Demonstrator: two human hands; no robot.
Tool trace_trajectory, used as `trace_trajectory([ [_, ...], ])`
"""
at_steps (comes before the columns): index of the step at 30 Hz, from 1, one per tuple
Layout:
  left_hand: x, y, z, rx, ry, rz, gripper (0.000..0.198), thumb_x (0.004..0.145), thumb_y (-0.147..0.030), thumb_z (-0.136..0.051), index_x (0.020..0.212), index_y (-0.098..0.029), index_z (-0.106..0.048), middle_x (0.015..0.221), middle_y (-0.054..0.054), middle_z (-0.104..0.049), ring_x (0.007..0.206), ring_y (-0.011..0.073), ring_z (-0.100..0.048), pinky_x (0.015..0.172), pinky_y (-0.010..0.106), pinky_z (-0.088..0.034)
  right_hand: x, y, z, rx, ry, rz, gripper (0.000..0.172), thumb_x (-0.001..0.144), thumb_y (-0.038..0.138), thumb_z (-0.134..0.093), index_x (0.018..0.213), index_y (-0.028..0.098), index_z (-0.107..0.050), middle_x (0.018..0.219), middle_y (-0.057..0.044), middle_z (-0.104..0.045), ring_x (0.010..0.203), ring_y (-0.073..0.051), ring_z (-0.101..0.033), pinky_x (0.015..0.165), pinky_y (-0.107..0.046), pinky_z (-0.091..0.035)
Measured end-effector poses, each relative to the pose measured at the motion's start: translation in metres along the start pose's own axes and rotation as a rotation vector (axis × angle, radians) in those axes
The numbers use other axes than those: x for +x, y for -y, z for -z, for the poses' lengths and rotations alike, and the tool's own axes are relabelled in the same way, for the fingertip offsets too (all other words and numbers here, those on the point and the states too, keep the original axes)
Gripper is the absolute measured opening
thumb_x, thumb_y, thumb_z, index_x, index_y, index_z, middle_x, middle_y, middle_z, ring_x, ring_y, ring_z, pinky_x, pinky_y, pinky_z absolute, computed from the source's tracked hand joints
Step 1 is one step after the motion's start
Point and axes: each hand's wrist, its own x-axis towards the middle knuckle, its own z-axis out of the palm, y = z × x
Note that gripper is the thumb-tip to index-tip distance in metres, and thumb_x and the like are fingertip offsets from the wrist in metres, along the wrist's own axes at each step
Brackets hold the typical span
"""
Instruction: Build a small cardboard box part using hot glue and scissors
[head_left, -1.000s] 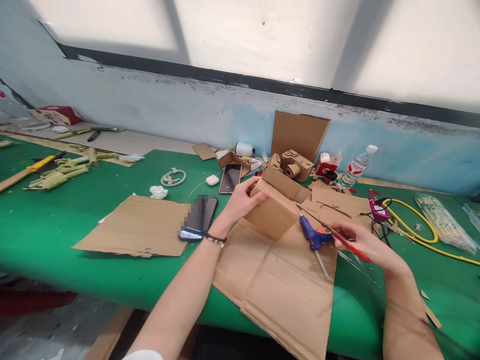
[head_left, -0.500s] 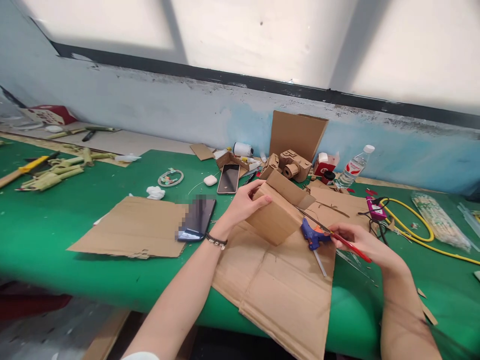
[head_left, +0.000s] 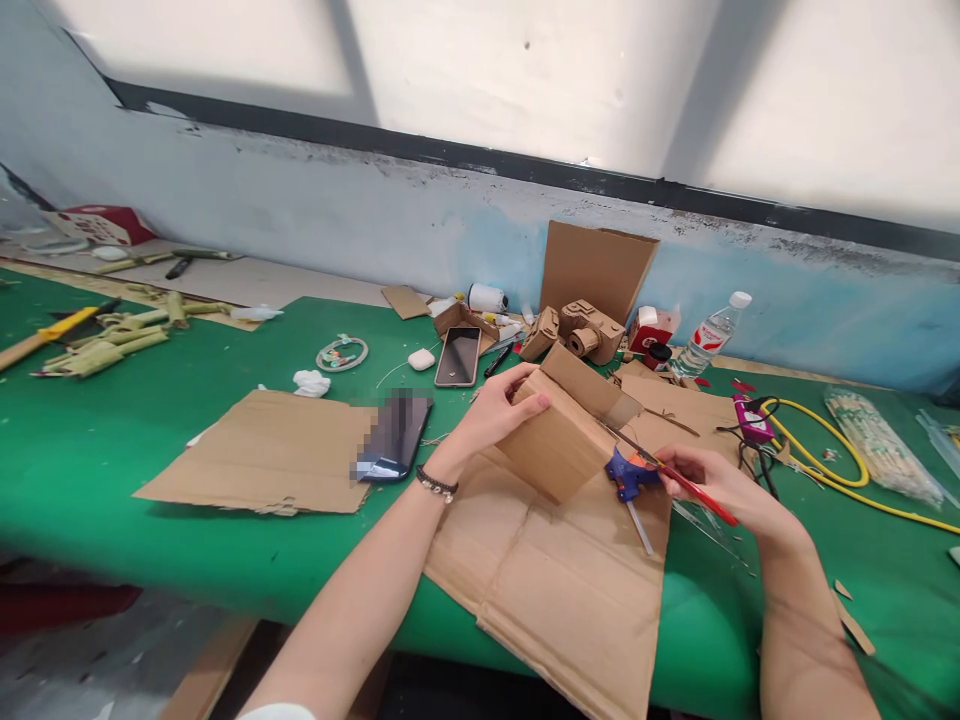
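Note:
My left hand (head_left: 501, 408) grips a folded cardboard box (head_left: 559, 440), thumb on its near face and fingers behind. The box is tilted, with a flap raised at the back. In my right hand (head_left: 716, 482) is a red-handled tool (head_left: 705, 500) with a long, thin, dark metal shaft; its exact kind is unclear. The shaft points left and reaches the box's right edge. Just below it lies a blue glue gun (head_left: 630, 477) with a glue stick poking out, resting on a large cardboard sheet (head_left: 555, 595).
Two phones (head_left: 457, 356) and a cardboard piece (head_left: 262, 450) lie left of the box. Behind it stand a cardboard camera model (head_left: 591, 332) and a water bottle (head_left: 711, 338). A yellow cable (head_left: 862, 450) and a bag of sticks (head_left: 881, 440) are at right.
The box in my left hand has shifted slightly right and down. The red-handled tool has moved slightly left, its shaft still at the box's edge.

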Motion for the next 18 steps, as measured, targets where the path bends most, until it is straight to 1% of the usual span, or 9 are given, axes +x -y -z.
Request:
trace_trajectory([
  [4,-0.001,0.002,-0.009,0.019,0.070,-0.011,0.073,0.092,-0.078,-0.079,0.134,-0.018,-0.074,0.133,0.011,-0.083,0.120,0.0319,-0.079,0.101,0.034,-0.064,0.006,-0.001,-0.005,-0.008,0.000,-0.013,0.064,0.093,0.073,-0.088,0.126,0.019,-0.080,0.117,-0.012,-0.081,0.110,-0.033,-0.075,0.098,-0.040,-0.058],
  [7,-0.004,0.005,-0.020,0.072,0.105,0.001,0.073,0.095,-0.080,-0.075,0.136,-0.020,-0.074,0.135,0.011,-0.083,0.121,0.0325,-0.079,0.103,0.035,-0.064,0.011,-0.003,-0.011,0.022,-0.003,0.014,0.063,0.094,0.069,-0.088,0.128,0.017,-0.077,0.120,-0.012,-0.081,0.110,-0.031,-0.074,0.099,-0.039,-0.057],
  [10,-0.007,0.010,-0.024,0.156,0.088,0.039,0.077,0.095,-0.084,-0.071,0.139,-0.021,-0.075,0.139,0.012,-0.082,0.128,0.0354,-0.076,0.111,0.040,-0.063,0.013,-0.004,-0.014,0.037,-0.027,0.027,0.063,0.093,0.067,-0.089,0.129,0.017,-0.077,0.119,-0.011,-0.081,0.107,-0.029,-0.073,0.098,-0.039,-0.057],
  [14,-0.008,0.016,-0.024,0.229,0.035,0.064,0.089,0.092,-0.085,-0.072,0.152,-0.019,-0.070,0.155,0.016,-0.074,0.143,0.0399,-0.069,0.123,0.049,-0.057,0.013,-0.003,-0.015,0.018,-0.033,0.034,0.061,0.093,0.067,-0.089,0.127,0.017,-0.078,0.119,-0.011,-0.081,0.107,-0.030,-0.073,0.098,-0.037,-0.057],
  [16,-0.008,0.016,-0.024,0.234,0.032,0.047,0.089,0.092,-0.083,-0.073,0.153,-0.019,-0.068,0.157,0.018,-0.072,0.143,0.0402,-0.069,0.124,0.051,-0.057,0.013,-0.001,-0.016,-0.003,-0.030,0.039,0.061,0.094,0.069,-0.088,0.126,0.017,-0.080,0.119,-0.010,-0.081,0.107,-0.030,-0.073,0.097,-0.037,-0.057],
  [18,-0.008,0.014,-0.024,0.220,0.051,0.030,0.083,0.093,-0.081,-0.073,0.149,-0.020,-0.069,0.151,0.017,-0.075,0.136,0.0391,-0.072,0.118,0.050,-0.060,0.013,0.000,-0.017,-0.049,-0.063,0.053,0.061,0.093,0.071,-0.087,0.122,0.017,-0.082,0.113,-0.009,-0.081,0.103,-0.030,-0.073,0.092,-0.036,-0.058],
])
